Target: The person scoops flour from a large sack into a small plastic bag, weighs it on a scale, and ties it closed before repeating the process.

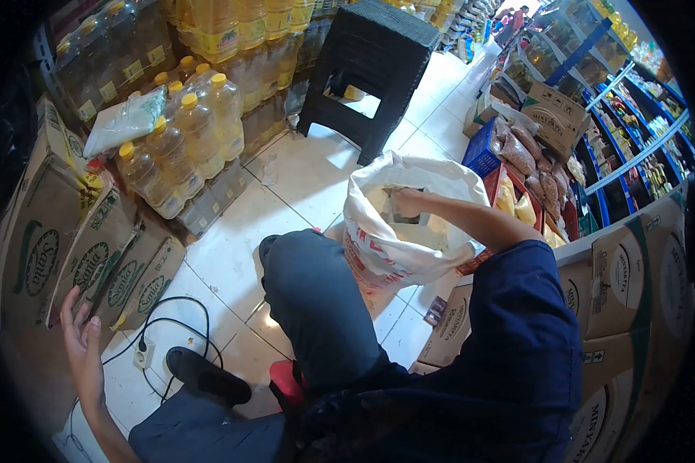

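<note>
A large white woven sack (409, 266) with red print stands on the floor in front of my right knee, its top rolled open. My right hand (408, 202) reaches down inside it, fingers curled closed around something whose kind I cannot tell. A greyish, partly see-through edge shows just below that hand, and pale contents lie around it. At the far left, my left hand (81, 328) is raised with its fingers apart and nothing in it. Its fingertips overlap the front of a flattened-looking brown carton (93, 266) marked "Sania".
Bottles of yellow oil (197, 127) stand at the upper left, a filled plastic bag (125, 122) on top. A black stool (371, 73) stands beyond the sack. Crates with bagged goods (521, 150) are on the right. A black cable (208, 324) loops near my foot.
</note>
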`<state>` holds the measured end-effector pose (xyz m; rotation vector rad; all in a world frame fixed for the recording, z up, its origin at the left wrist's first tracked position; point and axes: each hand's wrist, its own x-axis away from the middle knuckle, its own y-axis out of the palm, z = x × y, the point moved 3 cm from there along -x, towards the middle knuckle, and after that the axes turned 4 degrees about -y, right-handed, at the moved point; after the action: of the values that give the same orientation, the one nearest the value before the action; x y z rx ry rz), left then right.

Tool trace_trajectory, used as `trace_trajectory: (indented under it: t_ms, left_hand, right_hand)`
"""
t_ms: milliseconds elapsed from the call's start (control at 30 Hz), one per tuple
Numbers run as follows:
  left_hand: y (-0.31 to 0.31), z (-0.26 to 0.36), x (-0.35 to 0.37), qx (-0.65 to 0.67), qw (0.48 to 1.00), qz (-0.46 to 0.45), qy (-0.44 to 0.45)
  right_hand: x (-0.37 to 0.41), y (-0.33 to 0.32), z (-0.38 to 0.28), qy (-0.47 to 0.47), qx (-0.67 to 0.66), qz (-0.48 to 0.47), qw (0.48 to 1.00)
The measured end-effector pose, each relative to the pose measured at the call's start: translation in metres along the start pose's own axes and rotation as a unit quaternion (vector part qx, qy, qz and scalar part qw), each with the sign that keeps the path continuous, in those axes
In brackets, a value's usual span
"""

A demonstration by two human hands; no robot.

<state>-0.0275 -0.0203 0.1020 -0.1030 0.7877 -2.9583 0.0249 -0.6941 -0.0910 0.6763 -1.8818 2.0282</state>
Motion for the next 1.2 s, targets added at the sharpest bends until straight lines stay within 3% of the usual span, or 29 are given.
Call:
trace_trajectory:
  t_ms: [167, 267, 467, 567, 700, 800, 1033, 1200]
  left_hand:
    - [-0.003, -0.004, -0.003, -0.002, 1.0, -0.005, -0.001]
    - [-0.003, -0.006, -0.004, -0.002, 1.0, -0.013, 0.0]
    - [-0.001, -0.002, -0.004, -0.009, 1.0, -0.014, -0.005]
    - [-0.002, -0.002, -0.002, -0.017, 0.999, -0.026, 0.013]
    - [-0.007, -0.009, -0.002, -0.004, 0.999, -0.028, 0.034]
    - [-0.01, -0.005, 0.002, -0.009, 0.999, -0.011, 0.036]
    - [-0.014, -0.002, 0.011, -0.047, 0.997, 0.002, 0.055]
    - [-0.019, 0.002, 0.017, -0.042, 0.997, 0.012, 0.067]
  right_hand:
    - [-0.013, 0.008, -0.019, -0.017, -0.037, 0.027, 0.999]
    - [0.002, -0.004, -0.014, -0.081, -0.056, 0.1, 0.99]
    - [0.03, -0.031, 0.009, -0.035, -0.224, 0.14, 0.964]
    - [0.057, -0.052, 0.008, 0.056, -0.311, 0.129, 0.94]
    - [0.086, -0.066, 0.011, 0.01, -0.274, 0.093, 0.957]
    - [0.094, -0.063, 0.022, -0.045, -0.208, 0.197, 0.957]
    - [0.117, -0.059, 0.031, 0.004, -0.248, 0.154, 0.956]
    - [0.133, -0.072, 0.029, 0.031, -0.304, 0.187, 0.934]
